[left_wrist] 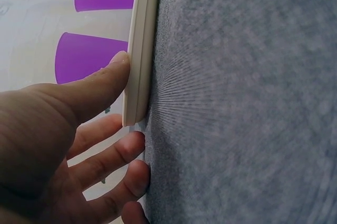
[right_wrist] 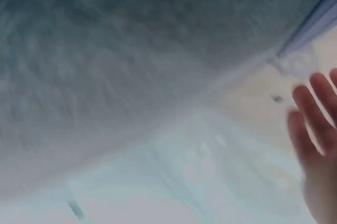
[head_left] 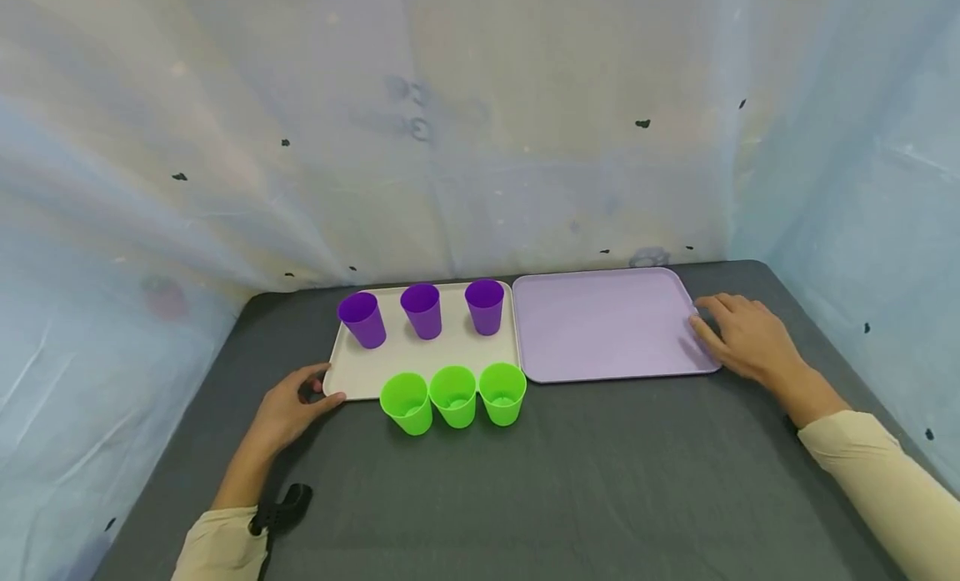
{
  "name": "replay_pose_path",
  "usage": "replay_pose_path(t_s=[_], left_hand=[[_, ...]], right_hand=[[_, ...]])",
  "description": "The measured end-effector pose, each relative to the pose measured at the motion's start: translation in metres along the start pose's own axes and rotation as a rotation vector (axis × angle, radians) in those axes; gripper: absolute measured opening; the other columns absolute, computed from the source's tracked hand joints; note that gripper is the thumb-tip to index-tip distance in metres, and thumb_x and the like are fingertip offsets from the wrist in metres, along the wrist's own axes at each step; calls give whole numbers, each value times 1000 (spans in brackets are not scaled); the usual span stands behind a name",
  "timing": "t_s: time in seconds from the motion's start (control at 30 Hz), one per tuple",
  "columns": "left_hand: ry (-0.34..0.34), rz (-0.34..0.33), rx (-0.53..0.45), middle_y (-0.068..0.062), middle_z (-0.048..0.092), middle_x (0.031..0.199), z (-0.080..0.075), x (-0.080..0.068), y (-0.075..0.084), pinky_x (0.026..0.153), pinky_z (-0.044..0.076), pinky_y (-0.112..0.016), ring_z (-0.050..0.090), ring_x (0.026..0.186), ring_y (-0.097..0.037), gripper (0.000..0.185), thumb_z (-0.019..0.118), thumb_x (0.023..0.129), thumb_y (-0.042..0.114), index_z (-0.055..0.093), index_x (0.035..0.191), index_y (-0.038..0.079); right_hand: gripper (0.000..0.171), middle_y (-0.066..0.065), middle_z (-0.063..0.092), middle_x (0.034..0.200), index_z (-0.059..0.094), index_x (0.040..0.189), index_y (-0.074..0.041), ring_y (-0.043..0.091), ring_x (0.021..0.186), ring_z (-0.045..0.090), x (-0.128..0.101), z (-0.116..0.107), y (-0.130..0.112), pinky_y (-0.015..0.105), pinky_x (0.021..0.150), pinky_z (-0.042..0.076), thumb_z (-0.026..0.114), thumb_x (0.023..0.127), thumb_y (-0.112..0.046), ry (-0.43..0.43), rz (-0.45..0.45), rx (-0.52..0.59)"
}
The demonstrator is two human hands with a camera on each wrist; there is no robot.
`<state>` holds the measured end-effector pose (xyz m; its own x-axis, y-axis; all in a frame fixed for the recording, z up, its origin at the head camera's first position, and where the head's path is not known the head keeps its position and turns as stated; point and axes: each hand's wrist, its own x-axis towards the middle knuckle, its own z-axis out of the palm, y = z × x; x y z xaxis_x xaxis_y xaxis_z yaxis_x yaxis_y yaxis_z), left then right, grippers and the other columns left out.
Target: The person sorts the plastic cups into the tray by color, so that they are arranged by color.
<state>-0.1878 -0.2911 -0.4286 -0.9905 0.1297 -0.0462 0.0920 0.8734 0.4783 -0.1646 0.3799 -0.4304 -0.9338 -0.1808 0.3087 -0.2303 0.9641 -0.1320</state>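
The left hand (head_left: 288, 410) pinches the white tray's (head_left: 450, 352) near left corner, fingers hidden beneath. The right hand (head_left: 738, 335) rests with loose, straight fingers on the purple tray's (head_left: 600, 327) right edge. The right wrist view is blurred.

A flat cream tray (head_left: 450, 352) beside a flat lilac tray (head_left: 600, 327).

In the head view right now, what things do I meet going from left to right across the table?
Left hand → white tray with purple cups → lilac tray → right hand.
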Motion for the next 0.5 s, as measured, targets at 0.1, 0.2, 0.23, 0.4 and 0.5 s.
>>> replay_pose_path(t_s=[0.1, 0.2, 0.23, 0.4, 0.5], left_hand=[[3, 8, -5, -10, 56, 104, 2, 1, 2, 67, 36, -31, 46, 80, -19, 72, 72, 90, 46, 49, 144, 4], [6, 13, -2, -10, 57, 104, 5, 3, 3, 70, 36, -31, 47, 82, -20, 71, 72, 90, 45, 50, 143, 4], [4, 13, 0, -10, 57, 105, 5, 3, 3, 70, 36, -31, 47, 82, -20, 72, 72, 90, 46, 50, 143, 4], [-2, 8, 8, -11, 57, 106, 2, 2, 2, 70, 37, -32, 49, 84, -21, 73, 71, 90, 46, 49, 144, 3], [-5, 10, 27, -11, 56, 106, 0, 1, 0, 70, 37, -32, 49, 86, -22, 73, 70, 91, 47, 48, 144, 3]], right_hand=[[46, 25, 58, 132, 59, 132, -4, 47, 120, 53, -8, 0, -14, 65, 97, 38, 51, 102, -38, 16, 81, 71], [47, 26, 56, 134, 58, 133, -5, 48, 123, 49, -19, -2, -23, 66, 97, 36, 50, 103, -41, 39, 127, 130], [48, 26, 55, 135, 58, 133, -5, 49, 123, 48, -22, -4, -25, 66, 98, 35, 51, 102, -41, 40, 134, 147], [63, 27, 48, 143, 49, 141, -3, 49, 129, 43, -36, -4, -26, 67, 100, 33, 61, 96, -46, -45, 140, 180], [81, 29, 39, 150, 39, 149, -1, 52, 134, 39, -41, -2, -29, 68, 102, 33, 66, 92, -51, -120, 149, 194]])
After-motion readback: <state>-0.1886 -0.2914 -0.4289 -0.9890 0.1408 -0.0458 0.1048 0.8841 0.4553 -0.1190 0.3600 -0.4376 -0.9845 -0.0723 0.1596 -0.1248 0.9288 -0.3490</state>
